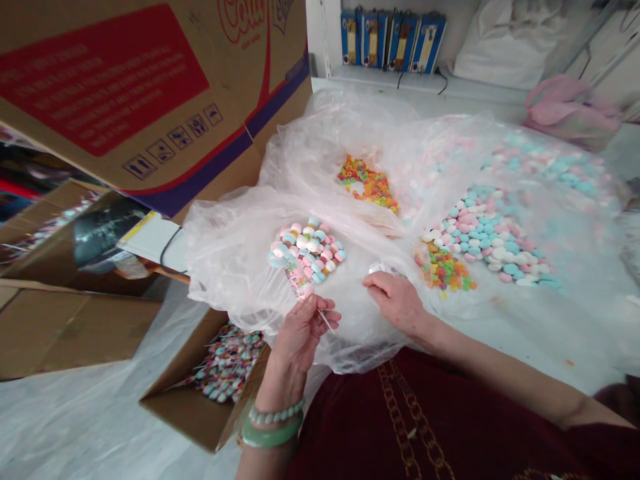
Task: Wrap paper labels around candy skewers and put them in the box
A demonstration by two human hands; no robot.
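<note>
My left hand [304, 327] pinches a thin white stick [326, 321] just below a pile of pastel candies [306, 250] on a clear plastic bag. Wrapped pink candy [300, 283] lies directly above the fingertips, and whether it is joined to the stick is hard to tell. To the right, my right hand [395, 300] is closed, with its fingertips at a small whitish item [383, 269] that is mostly hidden. Orange and green gummy pieces [447, 268] lie beyond it, beside a larger heap of pink, blue and white candies [493, 233].
A large printed carton [150, 87] stands at the back left. Below the table's left side, an open box [175, 393] holds many wrapped candy sticks. More ring candies [367, 183] lie farther back. A pink bag [573, 110] sits at the back right.
</note>
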